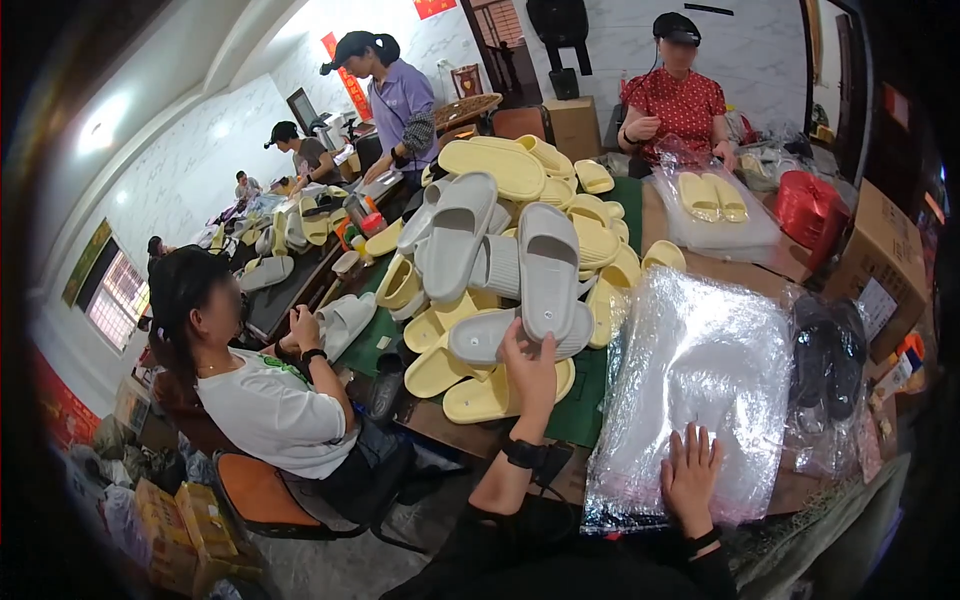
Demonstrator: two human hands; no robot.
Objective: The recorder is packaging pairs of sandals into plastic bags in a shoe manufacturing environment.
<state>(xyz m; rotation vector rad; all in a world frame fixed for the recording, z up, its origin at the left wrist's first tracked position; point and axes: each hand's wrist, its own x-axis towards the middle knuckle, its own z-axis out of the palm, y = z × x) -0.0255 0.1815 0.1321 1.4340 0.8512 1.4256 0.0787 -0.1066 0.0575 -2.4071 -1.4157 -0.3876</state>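
Note:
My left hand [530,368] grips the heel end of a grey slide slipper [549,285], thumb over the sole, its toe strap pointing away from me. Behind and beneath it rises a heap of slippers, among them another grey slipper [462,225] and a yellow slipper [492,168]. Close below the held one lies a further grey slipper [478,338], with a yellow slipper [475,400] nearer to me. With fingers stretched out, my right hand [692,478] rests flat on a stack of shiny clear plastic bags [705,350] and holds nothing.
Dark slippers in clear plastic [828,360] lie right of the bags, beside a cardboard box [880,265]. A red roll [808,210] stands farther back. Across the table sits a person in red [675,105] by bagged yellow slippers [712,197]. Another person [270,400] sits at left.

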